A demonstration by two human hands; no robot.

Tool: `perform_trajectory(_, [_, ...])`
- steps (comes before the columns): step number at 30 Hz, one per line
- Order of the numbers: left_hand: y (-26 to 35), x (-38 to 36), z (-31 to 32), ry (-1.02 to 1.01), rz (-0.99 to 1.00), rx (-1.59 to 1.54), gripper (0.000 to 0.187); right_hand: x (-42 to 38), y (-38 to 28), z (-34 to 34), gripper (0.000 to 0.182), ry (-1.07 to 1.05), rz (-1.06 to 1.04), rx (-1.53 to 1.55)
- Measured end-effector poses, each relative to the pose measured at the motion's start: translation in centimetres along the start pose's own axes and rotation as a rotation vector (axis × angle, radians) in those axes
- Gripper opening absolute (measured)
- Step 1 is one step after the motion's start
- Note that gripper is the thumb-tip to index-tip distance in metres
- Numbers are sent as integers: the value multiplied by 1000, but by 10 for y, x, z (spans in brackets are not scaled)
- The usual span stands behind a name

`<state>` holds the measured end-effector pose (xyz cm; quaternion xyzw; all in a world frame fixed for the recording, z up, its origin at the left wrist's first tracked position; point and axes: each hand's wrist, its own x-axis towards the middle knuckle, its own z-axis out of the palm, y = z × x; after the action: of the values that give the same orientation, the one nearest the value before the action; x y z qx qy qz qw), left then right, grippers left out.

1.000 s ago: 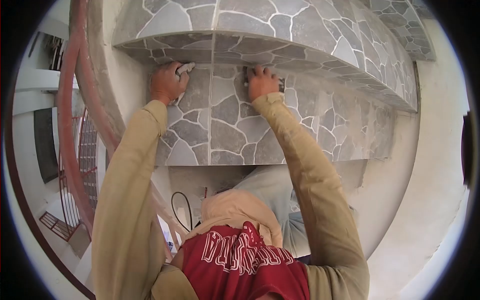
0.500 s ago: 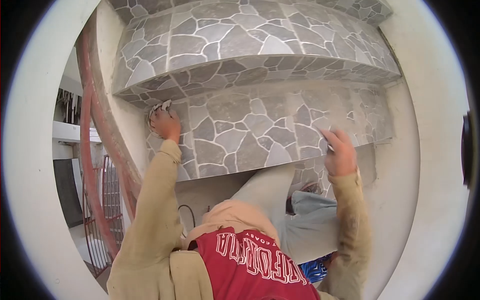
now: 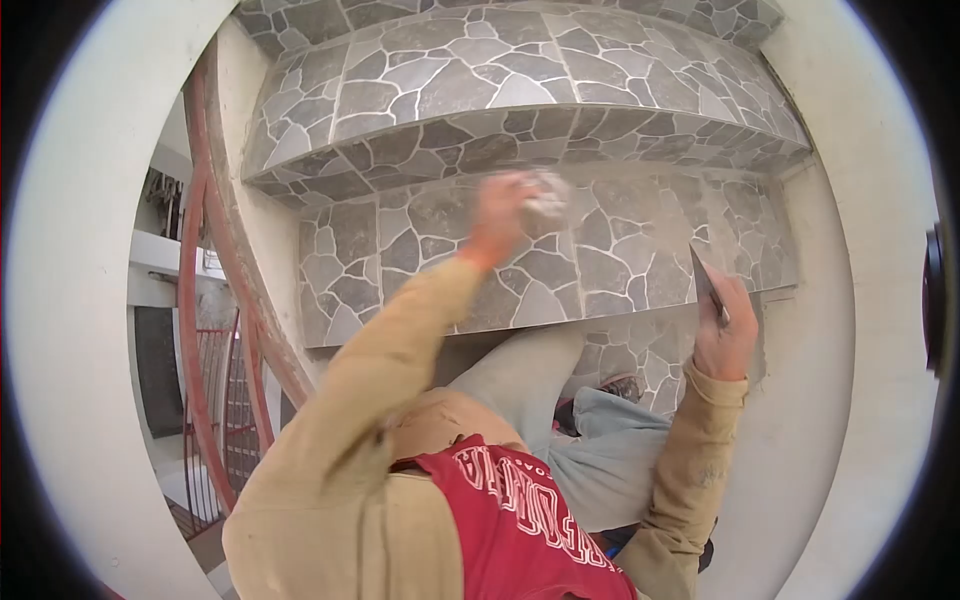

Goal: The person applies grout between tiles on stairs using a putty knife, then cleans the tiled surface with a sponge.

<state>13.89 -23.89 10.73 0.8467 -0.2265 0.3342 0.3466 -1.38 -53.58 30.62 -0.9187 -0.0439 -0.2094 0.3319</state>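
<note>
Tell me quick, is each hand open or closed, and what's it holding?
Left hand: closed on a crumpled whitish cloth, though blurred.
Right hand: closed around a thin, flat, dark-grey tool.

left grip [image 3: 499, 212] blurred, wad [image 3: 548, 194] indistinct, shirt [image 3: 515, 515] cropped

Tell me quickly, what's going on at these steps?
A person is working over a grey, stone-patterned tiled step. Their left hand, blurred, holds a crumpled whitish cloth-like wad over the middle of the tread; whether it touches the tile is unclear. Their right hand grips a thin, dark, flat-bladed tool near the front edge, toward the right end.
</note>
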Motion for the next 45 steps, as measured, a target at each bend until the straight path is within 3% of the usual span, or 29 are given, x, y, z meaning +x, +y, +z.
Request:
perform_trajectory(3, [-100,-56,-107,55,-243,301,21,-15,-9,-23,46,-5,56,3])
perform_trajectory(4, [-130,-75,-139,-69,-570,526,25,-18,-12,-27,46,-29,46,2])
perform_trajectory(6, [-171,-101,-141,-24,-935,733,32,-24,-15,-29,45,-43,32,11])
perform_trajectory(8, [-152,-94,-79,-359,-961,850,41,-19,-17,-26,44,-54,13,12])
perform_trajectory(9, [-147,-94,-19,-269,-819,870,46,-16,-14,-21,44,-51,-22,7])
perform_trajectory(11, [-84,-44,75,-376,-813,825,53,-7,-9,-13,44,-58,-62,-17])
perform_trajectory(12, [-65,-45,120,-224,-664,886,36,-4,-7,-7,45,-69,-47,8])
perform_trajectory(14, [-29,-4,121,-484,-630,-16,29,3,-7,6,45,-94,-60,47])
perform_trajectory(16, [-3,9,107,-477,-85,-413,33,10,-5,12,45,-117,4,111])
perform_trajectory(17, [3,11,89,-468,-87,-401,33,12,-3,12,45,-120,-9,119])
perform_trajectory(19, [7,6,39,-156,-105,-315,40,7,0,10,45,-120,-24,118])
perform_trajectory(20, [-5,1,1,-50,-43,-119,25,3,-2,7,45,-107,-12,125])
perform_trajectory(22, [-65,-35,-70,8,-175,113,19,-2,-9,-5,47,-133,-16,46])
perform_trajectory(23, [-54,-25,-124,-73,-607,-80,21,-4,-10,-10,47,-120,-11,43])
perform_trajectory(24, [-140,-82,-139,-106,-625,360,27,-6,-12,-14,47,-120,-17,45])
perform_trajectory(26, [-182,-119,-163,-207,-788,718,36,-6,-16,-14,46,-127,-20,46])
perform_trajectory(29, [-185,-111,-52,-233,-866,670,41,-3,-20,-12,44,-131,-12,65])
perform_trajectory(30, [-167,-99,15,-154,-765,778,38,0,-16,-8,44,-138,-31,58])
perform_trajectory(31, [-107,-50,56,-365,-867,779,37,2,-11,-5,43,-146,-51,47])
perform_trajectory(32, [-81,-39,108,-277,-699,737,37,5,-5,-3,43,-150,-55,22])
perform_trajectory(33, [-43,-19,143,-235,-577,617,34,7,1,-1,43,-144,-28,32])
perform_trajectory(34, [-53,-22,202,-93,-456,-1,31,6,6,3,43,-139,-2,50])
perform_trajectory(35, [10,28,161,-374,-293,-507,29,3,13,6,43,-144,-9,46])
perform_trajectory(36, [21,38,196,-538,-228,-526,32,6,25,7,43,-98,14,88])
perform_trajectory(39, [72,59,173,-332,-162,-523,32,12,41,-1,42,-23,48,138])
perform_trajectory(41, [63,47,137,-70,-19,-403,30,8,46,-2,41,20,72,164])
perform_trajectory(43, [34,17,49,-91,-5,-121,27,2,43,-7,41,5,108,181])
perform_trajectory(44, [-3,-1,10,-19,-73,-229,25,-1,43,-10,42,-3,93,155])
perform_trajectory(45, [-62,-38,-14,-13,-314,-296,24,-4,36,-13,42,7,106,158])
